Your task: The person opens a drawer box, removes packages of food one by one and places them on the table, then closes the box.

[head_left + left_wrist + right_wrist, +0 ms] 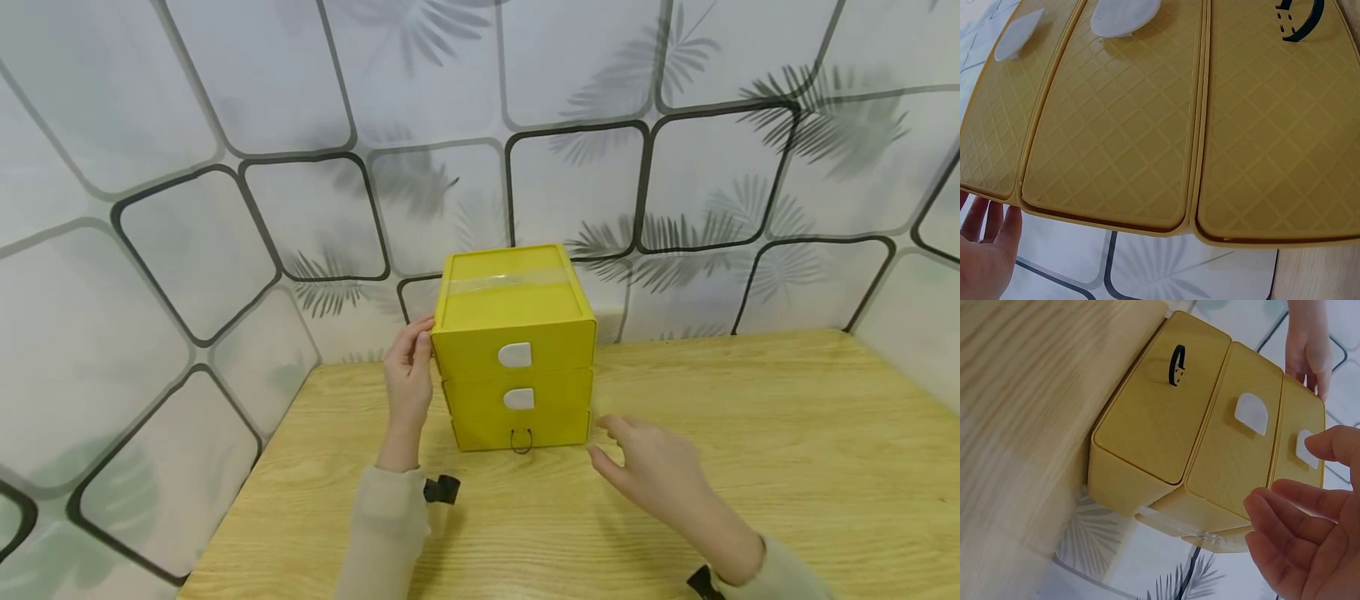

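Observation:
A yellow three-drawer storage box (514, 350) stands upright on the wooden table, its drawer fronts facing me. White tab handles (514, 355) sit on the top and middle drawers, while the bottom one carries a thin black loop handle (521, 441). All three drawers look closed. My left hand (409, 367) rests its fingers against the box's upper left side; in the left wrist view those fingertips (1009, 228) meet the edge by the top drawer. Off the lower right corner, my right hand (652, 467) is held in the air with loosely bent fingers and nothing in them.
Clear tape (510, 280) runs across the top of the box. The wooden table (787, 417) extends to both sides and in front. Behind it and at the left rises a wall covering (450, 192) with rounded squares and leaf prints. Black straps (441, 489) show at the wrists.

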{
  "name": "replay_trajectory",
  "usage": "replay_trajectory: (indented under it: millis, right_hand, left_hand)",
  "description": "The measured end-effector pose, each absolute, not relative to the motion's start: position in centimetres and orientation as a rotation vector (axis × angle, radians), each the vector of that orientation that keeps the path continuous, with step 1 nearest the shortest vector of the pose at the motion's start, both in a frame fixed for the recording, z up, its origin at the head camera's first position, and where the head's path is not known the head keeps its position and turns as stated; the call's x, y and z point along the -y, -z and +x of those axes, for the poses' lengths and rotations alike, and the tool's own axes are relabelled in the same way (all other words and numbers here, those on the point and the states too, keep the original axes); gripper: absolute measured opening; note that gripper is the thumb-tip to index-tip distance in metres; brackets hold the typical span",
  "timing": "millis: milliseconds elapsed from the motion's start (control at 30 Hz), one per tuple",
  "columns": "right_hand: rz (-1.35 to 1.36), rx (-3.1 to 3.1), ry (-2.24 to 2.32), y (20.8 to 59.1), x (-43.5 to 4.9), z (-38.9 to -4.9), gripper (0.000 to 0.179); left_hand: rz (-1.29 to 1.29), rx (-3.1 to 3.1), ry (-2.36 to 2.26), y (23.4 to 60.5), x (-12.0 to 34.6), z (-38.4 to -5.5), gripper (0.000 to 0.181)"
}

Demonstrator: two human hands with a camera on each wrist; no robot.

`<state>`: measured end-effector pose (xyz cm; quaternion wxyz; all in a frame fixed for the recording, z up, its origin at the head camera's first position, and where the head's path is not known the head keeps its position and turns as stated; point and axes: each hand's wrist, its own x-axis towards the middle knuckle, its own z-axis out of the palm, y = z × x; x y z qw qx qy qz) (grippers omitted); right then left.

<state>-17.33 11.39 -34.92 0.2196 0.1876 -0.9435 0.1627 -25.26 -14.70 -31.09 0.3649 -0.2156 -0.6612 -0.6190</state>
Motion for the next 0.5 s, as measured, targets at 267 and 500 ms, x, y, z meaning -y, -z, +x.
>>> replay_trajectory:
  millis: [267, 500]
  right_hand:
    - [0.569, 2.477, -0.502, 34.4, -10.0, -18.4, 0.021]
    - [0.594, 2.366, -0.535, 33.8, -8.5, -19.3, 0.021]
  left_hand:
    - [-0.539, 1.718, 1.59, 30.9, 14.7, -25.2, 0.023]
    - [-0.547, 1.707, 1.595, 30.9, 14.7, -25.2, 0.023]
